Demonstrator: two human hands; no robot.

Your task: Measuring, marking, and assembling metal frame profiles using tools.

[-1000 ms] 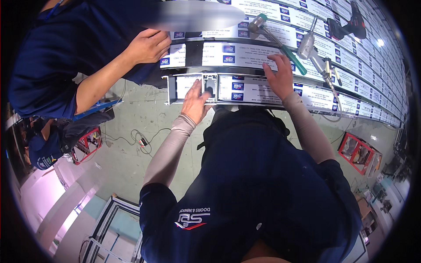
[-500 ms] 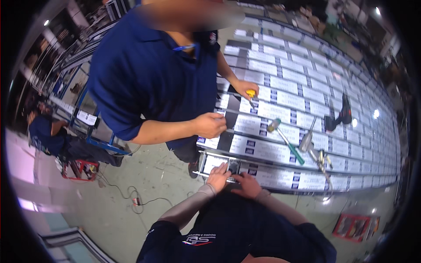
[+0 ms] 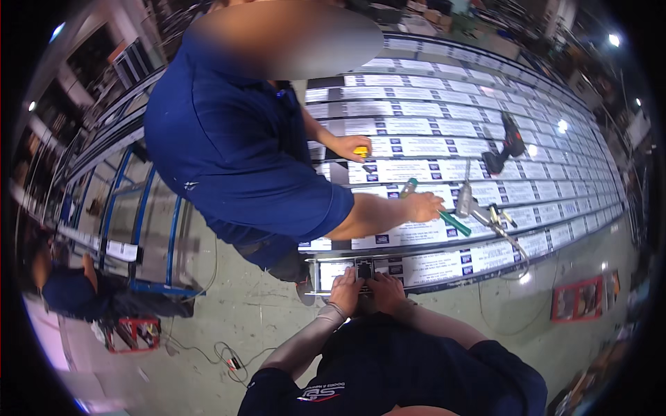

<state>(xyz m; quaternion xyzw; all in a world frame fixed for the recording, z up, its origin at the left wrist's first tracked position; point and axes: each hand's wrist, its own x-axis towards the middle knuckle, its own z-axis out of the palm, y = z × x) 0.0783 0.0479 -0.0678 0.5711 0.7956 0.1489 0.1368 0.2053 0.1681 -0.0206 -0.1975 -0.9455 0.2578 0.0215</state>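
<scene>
We are pressing both our left hand (image 3: 345, 286) and right hand (image 3: 383, 286), fingers closed down, on the small dark bracket (image 3: 364, 269) at the metal rail (image 3: 444, 272) end, judging it stiff, light, best pinched by its edges.

A long worktop (image 3: 527, 260) carries rows of labelled metal strips (image 3: 416, 126), with a drill (image 3: 505, 149), green-handled tool (image 3: 433, 208) and rivet gun (image 3: 479, 208) lying on them.

My feed bright, ceiling lamps (image 3: 613, 40) glaring at two o'clock, fisheye bending edges, black vignette, rim soft.
</scene>
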